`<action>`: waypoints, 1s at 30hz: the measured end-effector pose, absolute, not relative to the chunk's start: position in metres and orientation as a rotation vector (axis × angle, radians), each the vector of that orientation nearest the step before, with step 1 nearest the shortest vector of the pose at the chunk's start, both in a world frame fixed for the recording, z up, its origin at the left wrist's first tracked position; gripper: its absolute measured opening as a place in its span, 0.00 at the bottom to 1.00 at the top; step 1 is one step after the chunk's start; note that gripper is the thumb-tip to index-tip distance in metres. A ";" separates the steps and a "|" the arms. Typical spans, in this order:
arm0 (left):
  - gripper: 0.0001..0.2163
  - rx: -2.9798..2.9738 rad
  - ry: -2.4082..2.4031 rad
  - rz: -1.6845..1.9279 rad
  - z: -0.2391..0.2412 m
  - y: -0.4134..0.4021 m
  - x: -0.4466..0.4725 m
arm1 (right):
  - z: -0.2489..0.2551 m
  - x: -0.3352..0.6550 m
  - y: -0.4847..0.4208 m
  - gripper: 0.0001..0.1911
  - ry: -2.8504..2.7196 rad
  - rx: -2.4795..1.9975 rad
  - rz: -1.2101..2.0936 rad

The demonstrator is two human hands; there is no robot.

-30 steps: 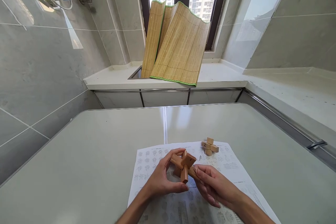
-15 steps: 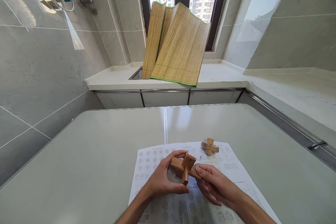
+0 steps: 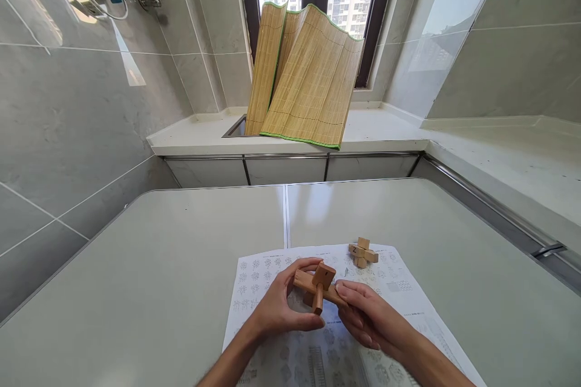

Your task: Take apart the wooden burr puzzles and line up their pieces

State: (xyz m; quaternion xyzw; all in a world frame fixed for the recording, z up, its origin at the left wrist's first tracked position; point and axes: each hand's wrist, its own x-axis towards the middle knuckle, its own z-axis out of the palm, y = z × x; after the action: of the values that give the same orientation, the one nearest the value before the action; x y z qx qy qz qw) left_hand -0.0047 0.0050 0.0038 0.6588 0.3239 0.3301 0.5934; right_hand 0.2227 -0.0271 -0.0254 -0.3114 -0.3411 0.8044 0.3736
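A reddish-brown wooden burr puzzle [image 3: 321, 281], made of crossed interlocking blocks, is held up between my two hands over the paper sheet. My left hand [image 3: 284, 302] curves around its left side, with fingertips on the top and the thumb below at the lower end of a block. With thumb and fingers, my right hand [image 3: 370, 313] pinches the bar that sticks out to the right. Beyond them a lighter wooden burr puzzle [image 3: 363, 253], marked with a 2, stands on the sheet.
Under my hands, a large printed sheet [image 3: 422, 320] of small diagrams lies on the pale table [image 3: 158, 290]. A folded bamboo mat [image 3: 313, 84] leans at the window on the white ledge [image 3: 195, 142]. Tiled walls close in both sides.
Both hands and the brown puzzle have shifted very slightly up and left, and the puzzle has turned a little. The grip looks the same, and the lighter puzzle stays put.
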 end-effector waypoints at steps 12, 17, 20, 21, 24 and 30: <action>0.42 1.522 0.776 0.821 0.007 0.001 0.001 | -0.022 0.220 -0.027 0.28 -0.874 -0.868 1.944; 0.43 1.528 0.832 0.803 0.010 -0.001 0.001 | -0.024 0.219 -0.029 0.28 -0.886 -0.861 1.912; 0.44 1.541 0.835 0.791 0.010 -0.001 0.001 | -0.024 0.219 -0.030 0.28 -0.898 -0.875 1.910; 0.44 1.544 0.831 0.793 0.010 0.000 0.001 | -0.024 0.219 -0.029 0.28 -0.900 -0.876 1.912; 0.44 1.538 0.805 0.807 0.007 0.000 0.000 | -0.023 0.221 -0.028 0.29 -0.898 -0.866 1.927; 0.43 1.483 0.711 0.852 -0.001 0.003 -0.002 | -0.024 0.224 -0.026 0.27 -0.888 -0.830 1.943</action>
State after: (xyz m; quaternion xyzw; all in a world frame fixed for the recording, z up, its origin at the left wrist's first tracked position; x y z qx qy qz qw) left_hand -0.0020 0.0029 -0.0011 0.6401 0.3069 0.3675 0.6009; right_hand 0.2238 -0.0256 -0.0240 -0.3300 -0.3531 0.7725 0.4120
